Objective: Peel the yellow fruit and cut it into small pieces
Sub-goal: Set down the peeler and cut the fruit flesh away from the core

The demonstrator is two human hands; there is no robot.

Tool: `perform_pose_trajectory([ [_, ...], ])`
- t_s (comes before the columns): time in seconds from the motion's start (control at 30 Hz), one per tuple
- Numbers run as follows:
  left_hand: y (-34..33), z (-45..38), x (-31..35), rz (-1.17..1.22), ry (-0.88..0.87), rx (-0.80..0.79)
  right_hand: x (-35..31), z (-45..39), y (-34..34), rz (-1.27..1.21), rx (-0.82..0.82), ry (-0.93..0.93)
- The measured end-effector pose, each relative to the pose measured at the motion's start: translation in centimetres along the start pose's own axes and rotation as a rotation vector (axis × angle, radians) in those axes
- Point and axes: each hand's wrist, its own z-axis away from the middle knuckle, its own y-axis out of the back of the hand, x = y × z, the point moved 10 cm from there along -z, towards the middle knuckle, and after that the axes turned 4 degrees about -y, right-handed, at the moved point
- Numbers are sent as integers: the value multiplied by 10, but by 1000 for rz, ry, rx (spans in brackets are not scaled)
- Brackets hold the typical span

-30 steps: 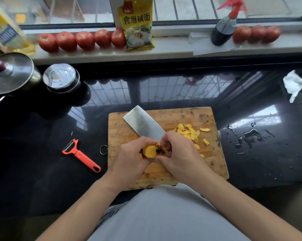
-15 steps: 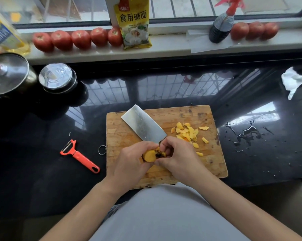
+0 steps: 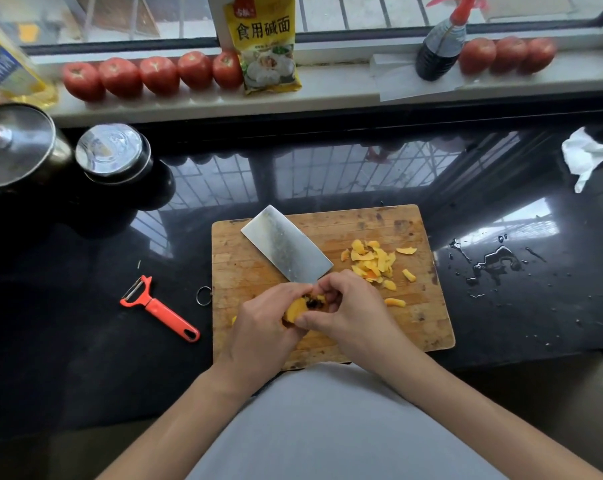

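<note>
At 12 o'clock a yellow packet (image 3: 263, 46) stands on the windowsill (image 3: 345, 90), 5 tomatoes (image 3: 154, 76) left of it, 3 tomatoes (image 3: 508, 55) beside a spray bottle (image 3: 438, 50) at 1. Crumpled tissue (image 3: 584, 157) at 2, spilled water (image 3: 490, 263) at 3.

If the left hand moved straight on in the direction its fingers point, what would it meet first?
The left hand points up and right, so past the yellow fruit it holds it would probably first meet the right hand, with the cleaver close behind; depth is unclear.

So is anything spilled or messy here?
Yes. A puddle of liquid with stray drops sits on the black counter, right of the cutting board. A crumpled white tissue lies farther back.
</note>
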Motion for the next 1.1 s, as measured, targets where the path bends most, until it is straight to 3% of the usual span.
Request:
perform_pose_trajectory([
  [0.27, -4, -1, 0, -91, 15, 30, -9, -3, -11, 166, 26, 43],
  [0.33, -1, -3, -7, -46, 97, 60, -15, -6, -11, 149, 70, 82],
  [0.4, -6, 1, -29, 236, 385, 65, -20, -11, -2, 132, 136, 143],
  [0.47, -27, 11, -45, 816, 667, 46, -26, -14, 8, 127, 176, 238],
  [0.53, -38, 8, -44, 1243, 825, 26, -32, -13, 10, 156, 161, 353],
  [0.57, -41, 4, -41, 1321, 895, -28, -36, -11, 9, 190, 148, 417],
  [0.63, -47, 3, -42, 1189, 1016, -166, -43, -5, 4, 284, 134, 540],
  [0.7, -44, 3, -48, 842, 1025, -260, -45, -2, -1, 347, 126, 607],
  [0.8, -36, 4, -54, 488, 981, -218, -44, -3, -2, 298, 138, 612],
  [0.87, -34, 10, -59, 462, 1030, -119, -40, -3, -2, 246, 183, 572],
  [1.1, -43, 23, -54, 460, 1053, -96, -13, -4, -12, 123, 165, 425],
])
